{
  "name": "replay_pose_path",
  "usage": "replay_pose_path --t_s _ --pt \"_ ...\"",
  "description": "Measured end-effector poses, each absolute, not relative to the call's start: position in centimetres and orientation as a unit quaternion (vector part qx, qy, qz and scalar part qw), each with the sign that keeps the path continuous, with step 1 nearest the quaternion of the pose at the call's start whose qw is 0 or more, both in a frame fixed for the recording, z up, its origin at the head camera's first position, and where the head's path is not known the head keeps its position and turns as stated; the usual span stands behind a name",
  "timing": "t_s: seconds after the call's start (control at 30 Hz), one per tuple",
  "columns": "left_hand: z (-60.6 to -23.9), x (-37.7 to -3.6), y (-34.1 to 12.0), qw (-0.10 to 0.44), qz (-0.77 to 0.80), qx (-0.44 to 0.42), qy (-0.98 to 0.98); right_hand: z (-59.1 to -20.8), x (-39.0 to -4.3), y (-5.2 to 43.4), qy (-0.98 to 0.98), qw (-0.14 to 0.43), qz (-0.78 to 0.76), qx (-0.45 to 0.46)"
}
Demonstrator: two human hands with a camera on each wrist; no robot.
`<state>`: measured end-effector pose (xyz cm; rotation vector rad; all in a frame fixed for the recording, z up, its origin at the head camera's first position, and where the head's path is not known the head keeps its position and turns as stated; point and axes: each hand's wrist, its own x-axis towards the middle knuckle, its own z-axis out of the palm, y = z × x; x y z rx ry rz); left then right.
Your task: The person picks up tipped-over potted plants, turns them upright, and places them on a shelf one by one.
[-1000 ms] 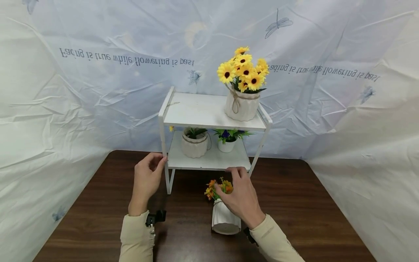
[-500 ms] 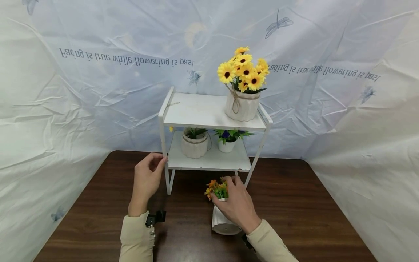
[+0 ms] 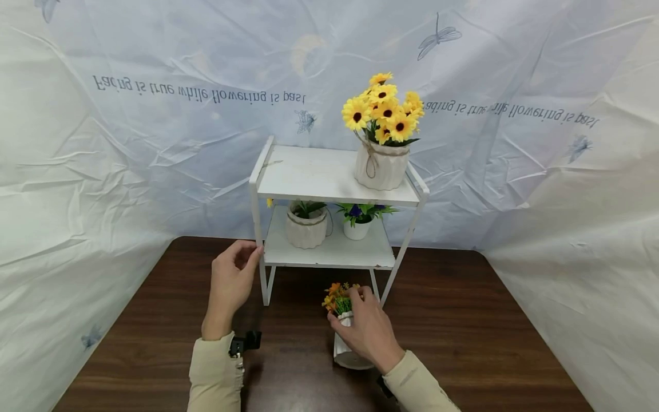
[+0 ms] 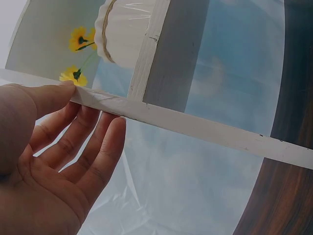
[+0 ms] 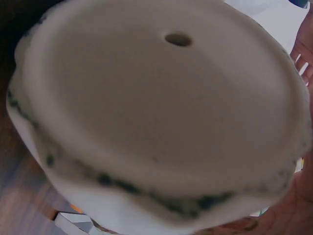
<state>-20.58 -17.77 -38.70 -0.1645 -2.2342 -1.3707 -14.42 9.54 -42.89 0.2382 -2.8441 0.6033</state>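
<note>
My left hand (image 3: 233, 286) pinches the front left post of a white two-tier shelf (image 3: 309, 171). In the left wrist view, its thumb lies on one side of the post (image 4: 195, 125) and the fingers on the other. On the table, a white flowerpot (image 3: 342, 346) with orange and yellow flowers (image 3: 336, 298) lies tipped, its base facing me. My right hand (image 3: 368, 329) curls round the pot from the right, thumb near its rim, covering much of it. The pot's base (image 5: 161, 107), with a drain hole, fills the right wrist view.
A white pot (image 3: 382, 166) of yellow daisies stands on the shelf's top right. On the lower tier are a ribbed pot (image 3: 306, 230) and a small white pot (image 3: 357, 230) with green leaves. Pale cloth (image 3: 180, 149) hangs behind the brown table (image 3: 463, 320).
My right hand has moved down and left from in front of the lower tier onto the tipped flowerpot. My left hand and the shelf have stayed put.
</note>
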Motion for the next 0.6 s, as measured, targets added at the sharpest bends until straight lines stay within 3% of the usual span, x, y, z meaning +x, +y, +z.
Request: replay_pose_path --t_s 0.6 --pt "-38.5 -20.5 -17.7 0.254 -0.504 -0.059 -0.823 -42.8 -12.8 10.5 -0.972 0.117 0.187 0.087"
